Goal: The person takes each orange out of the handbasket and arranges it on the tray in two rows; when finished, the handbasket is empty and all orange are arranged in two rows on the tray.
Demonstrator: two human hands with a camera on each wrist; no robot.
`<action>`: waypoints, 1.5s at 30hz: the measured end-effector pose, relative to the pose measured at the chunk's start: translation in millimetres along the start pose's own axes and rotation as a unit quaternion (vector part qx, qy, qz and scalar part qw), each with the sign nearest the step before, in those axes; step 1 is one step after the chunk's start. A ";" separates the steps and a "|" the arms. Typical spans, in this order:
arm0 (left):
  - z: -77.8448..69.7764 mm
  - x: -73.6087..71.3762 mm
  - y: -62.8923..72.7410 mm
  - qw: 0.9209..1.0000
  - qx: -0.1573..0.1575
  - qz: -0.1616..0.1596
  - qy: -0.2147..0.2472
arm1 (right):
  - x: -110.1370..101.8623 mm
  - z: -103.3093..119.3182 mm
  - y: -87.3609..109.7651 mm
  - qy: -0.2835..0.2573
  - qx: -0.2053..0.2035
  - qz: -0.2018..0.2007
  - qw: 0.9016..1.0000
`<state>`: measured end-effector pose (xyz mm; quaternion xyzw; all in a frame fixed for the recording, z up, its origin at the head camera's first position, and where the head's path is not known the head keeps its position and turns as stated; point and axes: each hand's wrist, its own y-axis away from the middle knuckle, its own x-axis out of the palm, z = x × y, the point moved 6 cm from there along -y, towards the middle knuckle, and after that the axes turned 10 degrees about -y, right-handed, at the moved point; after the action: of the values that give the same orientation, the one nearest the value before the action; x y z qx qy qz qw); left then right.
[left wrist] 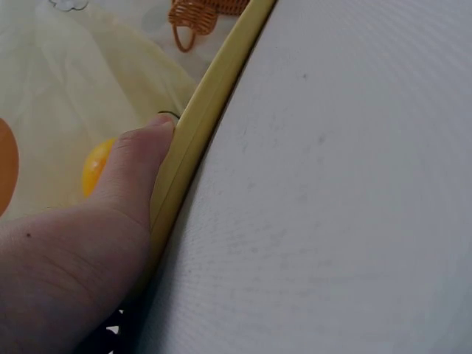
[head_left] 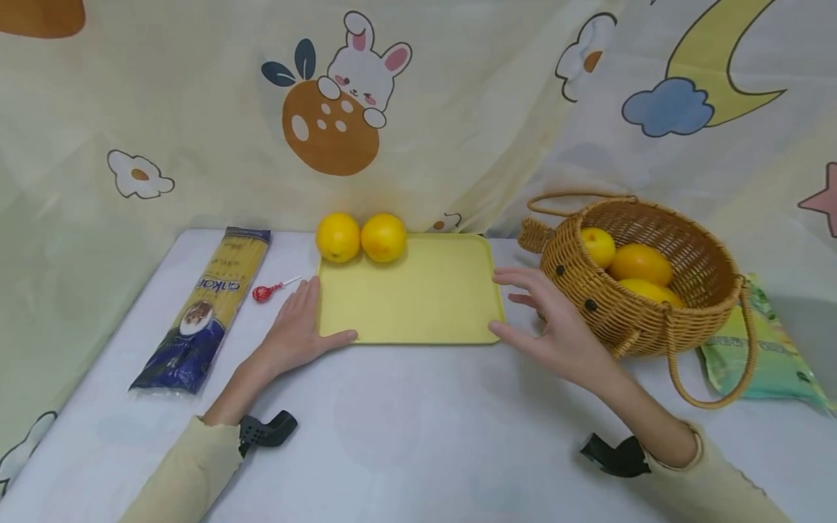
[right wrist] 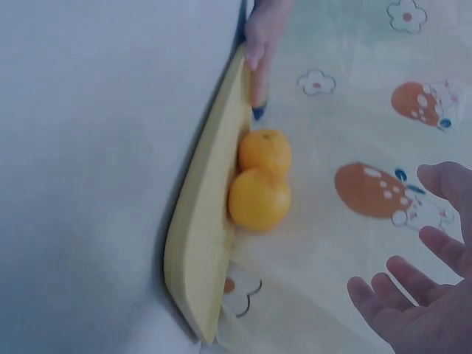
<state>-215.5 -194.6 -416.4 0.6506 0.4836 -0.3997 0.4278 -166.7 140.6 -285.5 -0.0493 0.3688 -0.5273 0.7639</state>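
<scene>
A yellow rectangular tray (head_left: 418,298) lies on the white table with two oranges (head_left: 383,237) (head_left: 338,237) side by side at its back left corner. My left hand (head_left: 294,327) rests at the tray's left end, fingers straight along that side. In the left wrist view its extended thumb (left wrist: 136,162) lies against the yellow rim. Beyond the tray's right end is my right hand (head_left: 556,327), fingers spread and slightly bent, holding nothing. In the right wrist view, these spread fingers (right wrist: 405,295) are apart from the tray.
Left of the tray lie a pasta packet (head_left: 203,312) and a red lollipop (head_left: 263,293). A wicker basket (head_left: 588,319) holding several yellow and orange fruits stands at the right, with a green packet (head_left: 758,363) behind its handle. A patterned cloth (head_left: 216,109) hangs along the back.
</scene>
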 end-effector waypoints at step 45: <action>1.5 1.0 -0.1 1.000 0.010 -0.003 -0.003 | -176.2 -178.7 -54.7 -0.021 0.437 0.361 0.823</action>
<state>-215.6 -195.8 -417.8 0.6524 0.4802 -0.4074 0.4216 -349.1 321.0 -299.2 0.4154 0.0745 -0.3184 0.8488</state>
